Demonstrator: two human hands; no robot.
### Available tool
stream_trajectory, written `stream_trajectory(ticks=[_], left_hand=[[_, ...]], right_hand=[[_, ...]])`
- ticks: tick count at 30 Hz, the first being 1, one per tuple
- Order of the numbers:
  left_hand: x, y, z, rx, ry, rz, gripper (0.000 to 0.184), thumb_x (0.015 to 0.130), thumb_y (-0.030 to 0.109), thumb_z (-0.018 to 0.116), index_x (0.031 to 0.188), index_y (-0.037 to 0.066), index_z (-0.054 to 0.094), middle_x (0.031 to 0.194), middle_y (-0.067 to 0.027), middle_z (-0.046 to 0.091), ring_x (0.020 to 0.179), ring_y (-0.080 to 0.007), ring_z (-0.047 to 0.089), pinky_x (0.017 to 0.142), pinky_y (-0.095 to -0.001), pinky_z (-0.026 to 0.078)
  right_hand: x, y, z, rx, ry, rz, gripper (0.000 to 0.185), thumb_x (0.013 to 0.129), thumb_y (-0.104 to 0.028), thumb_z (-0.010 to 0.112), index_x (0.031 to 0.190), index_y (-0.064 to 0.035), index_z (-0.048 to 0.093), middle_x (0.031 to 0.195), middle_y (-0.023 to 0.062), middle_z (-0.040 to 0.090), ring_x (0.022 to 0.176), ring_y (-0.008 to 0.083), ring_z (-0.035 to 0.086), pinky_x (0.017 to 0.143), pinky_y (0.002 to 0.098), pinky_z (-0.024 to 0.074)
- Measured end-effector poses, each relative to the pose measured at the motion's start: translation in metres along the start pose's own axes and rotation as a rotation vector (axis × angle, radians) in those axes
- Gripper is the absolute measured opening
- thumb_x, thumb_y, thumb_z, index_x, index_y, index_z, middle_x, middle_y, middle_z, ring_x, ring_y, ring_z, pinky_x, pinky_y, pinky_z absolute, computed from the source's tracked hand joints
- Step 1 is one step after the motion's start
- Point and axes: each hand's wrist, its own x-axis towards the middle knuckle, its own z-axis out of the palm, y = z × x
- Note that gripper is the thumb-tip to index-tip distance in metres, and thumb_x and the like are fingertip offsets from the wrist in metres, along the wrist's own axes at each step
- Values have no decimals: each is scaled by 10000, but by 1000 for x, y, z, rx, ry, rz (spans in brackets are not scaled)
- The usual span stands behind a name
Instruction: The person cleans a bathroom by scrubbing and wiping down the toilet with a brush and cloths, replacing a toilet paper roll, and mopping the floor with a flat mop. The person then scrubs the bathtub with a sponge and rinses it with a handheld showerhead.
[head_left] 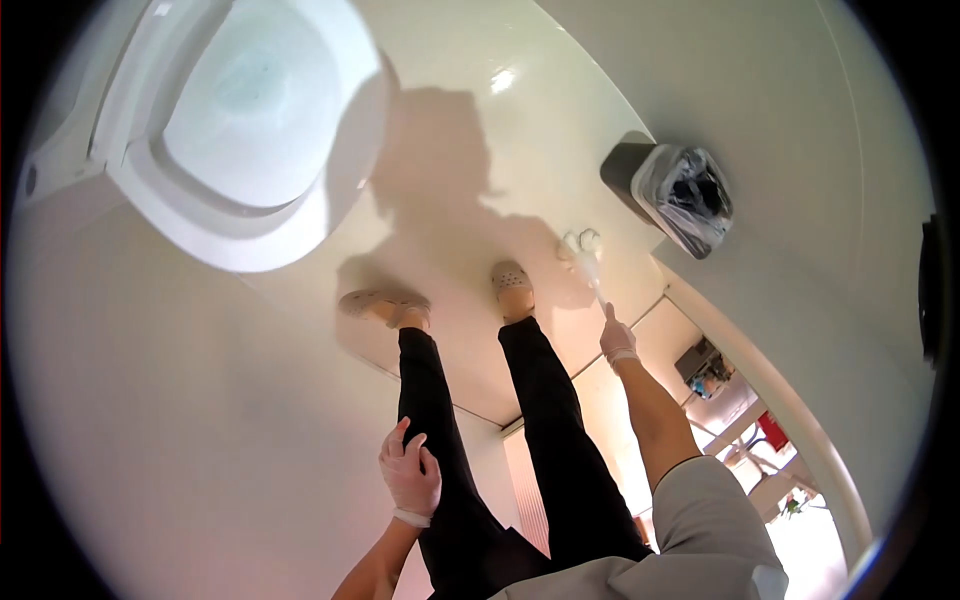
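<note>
Through a clear glove, my right hand [618,338] is closed round the thin handle of a white toilet brush [587,262]. Its pale, rounded head points away from me, over the floor; whether it touches the floor I cannot tell. My left hand [410,477], gloved too, hangs in front of my left trouser leg with its fingers loosely bent and apart, holding nothing. At the upper left is a white toilet [345,205] with the lid up and water in the bowl.
A grey bin [627,170] with a clear liner stands against the wall at the upper right. My feet, in beige clogs [512,277], are on the pale floor [520,130]. A doorway at the lower right opens onto a room with furniture and a red item [771,431].
</note>
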Motion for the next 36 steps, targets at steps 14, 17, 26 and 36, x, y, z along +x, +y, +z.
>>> stream_trajectory(ticks=[14,17,26,36], left_hand=[[6,35,13,214,-92,158,213,736,-23,555,929,58,595,1201,-151,545,1068,-347,524,864,-444,416],[14,56,15,184,-122,178,205,741,-5,563,934,53,600,1218,-141,534,1103,-351,497,902,-452,395],[28,66,-12,378,-301,285,224,774,79,550,988,39,602,1314,-143,445,1184,-343,419,958,-442,340],[34,12,-166,321,-68,-69,287,788,144,561,1053,51,625,1278,-134,487,1146,-330,468,947,-448,395]], right_hand=[[34,19,-7,316,-64,197,637,857,-100,414,1449,-184,194,958,225,643,851,365,642,763,475,496],[9,80,21,254,-67,315,559,865,-112,418,1409,-139,293,990,234,637,907,366,636,788,481,497],[-181,207,185,880,153,539,532,924,-184,446,1435,-168,302,928,119,655,614,138,544,571,325,473],[-135,188,156,15,-121,69,215,824,-193,525,897,-20,629,866,171,655,832,312,630,752,435,474]])
